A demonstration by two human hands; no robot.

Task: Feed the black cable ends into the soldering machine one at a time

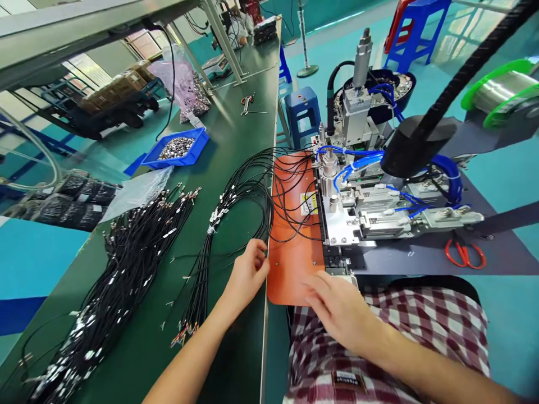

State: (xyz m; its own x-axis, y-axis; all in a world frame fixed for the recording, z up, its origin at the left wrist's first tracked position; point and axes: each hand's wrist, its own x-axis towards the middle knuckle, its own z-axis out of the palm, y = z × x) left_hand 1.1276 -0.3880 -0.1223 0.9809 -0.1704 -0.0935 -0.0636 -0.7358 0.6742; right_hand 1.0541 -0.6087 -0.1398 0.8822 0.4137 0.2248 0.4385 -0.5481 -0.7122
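Note:
My left hand (251, 269) is at the green bench's edge, its fingers curled beside the thin black cables; whatever they hold is too small to make out. Over the near end of the orange plate (290, 275) hovers my right hand (332, 300), fingers apart and slightly blurred, holding nothing. A tied bundle of black cables (203, 269) lies left of my left hand, its loops running across the orange plate to the metal machine (337, 216). Farther left is a large pile of black cables (126, 280) with white tags.
A blue tray (197, 147) of small metal parts and a pink bag (185, 90) stand at the back left. Red-handled scissors (465, 255) lie right of the machine. A black flexible arm (446, 95) hangs over it. A wire spool (505, 90) is at far right.

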